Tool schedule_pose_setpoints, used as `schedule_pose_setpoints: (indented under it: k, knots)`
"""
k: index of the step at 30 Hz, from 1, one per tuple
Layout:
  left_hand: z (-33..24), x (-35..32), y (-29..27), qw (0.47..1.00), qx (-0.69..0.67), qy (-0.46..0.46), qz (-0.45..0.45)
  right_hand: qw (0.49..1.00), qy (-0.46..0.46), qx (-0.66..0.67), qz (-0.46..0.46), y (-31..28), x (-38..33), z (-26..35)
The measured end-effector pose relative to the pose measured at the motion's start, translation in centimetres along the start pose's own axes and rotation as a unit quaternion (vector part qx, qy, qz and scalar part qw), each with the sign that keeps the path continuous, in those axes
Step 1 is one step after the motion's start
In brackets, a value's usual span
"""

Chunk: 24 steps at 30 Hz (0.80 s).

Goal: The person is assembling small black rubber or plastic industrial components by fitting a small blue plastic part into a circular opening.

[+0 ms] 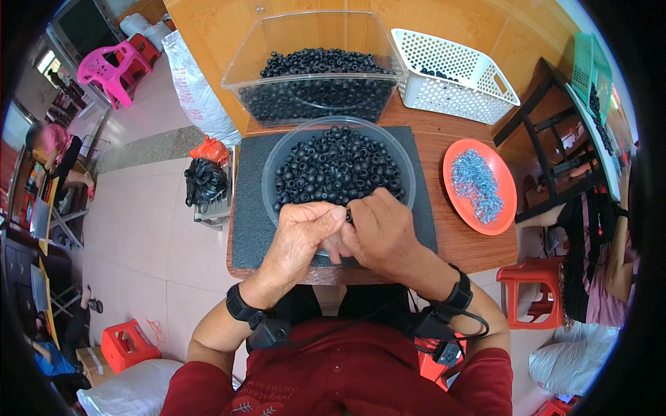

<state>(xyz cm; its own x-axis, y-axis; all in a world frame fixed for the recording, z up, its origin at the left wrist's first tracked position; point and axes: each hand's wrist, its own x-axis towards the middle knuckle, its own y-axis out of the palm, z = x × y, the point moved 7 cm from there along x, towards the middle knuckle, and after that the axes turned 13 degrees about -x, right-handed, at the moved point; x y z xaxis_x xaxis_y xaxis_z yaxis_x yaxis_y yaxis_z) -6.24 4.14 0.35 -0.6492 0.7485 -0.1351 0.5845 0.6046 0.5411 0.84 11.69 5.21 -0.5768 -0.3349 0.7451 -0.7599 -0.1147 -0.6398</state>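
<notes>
My left hand (305, 232) and my right hand (383, 229) meet over the near rim of a round clear bowl (269, 170). Fingers of both are closed around one small black round piece (348, 215), mostly covered by the fingertips. Many similar black pieces (340, 163), rounded and some with a visible hole, fill the bowl. Beneath the bowl lies a dark grey mat (248, 229) on a wooden table (427, 135). To the right, an orange-red plate (508, 197) carries a heap of small clear bluish bits (477, 184).
Behind the bowl stand a clear plastic box (239, 82) of black pieces and a white perforated basket (458, 104) with a few. Black and orange bags (206, 182) sit left of the table. Red stools (531, 291) flank me; other people work at both sides.
</notes>
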Motion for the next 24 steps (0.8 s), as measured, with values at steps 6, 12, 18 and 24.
schedule_pose_setpoints:
  k: [6, 12, 18, 24]
  knots:
    - [-4.5, 0.0, -4.2, 0.977, 0.121, 0.142, -0.105, 0.989, 0.150, -0.018, -0.010, -1.6, 0.3, -7.0]
    - [-5.9, -1.5, -6.1, 0.931, 0.296, 0.184, -0.110, 0.960, 0.248, -0.125, -0.036, -2.7, 1.6, -18.3]
    - [-5.7, -1.5, -1.1, 0.716, 0.640, 0.272, 0.063, 0.922, 0.291, -0.251, 0.050, -0.6, 2.3, -30.6]
    - [-3.7, 0.3, -0.7, 0.665, 0.703, 0.206, 0.145, 0.870, 0.302, -0.330, 0.207, 2.5, 2.6, -36.1]
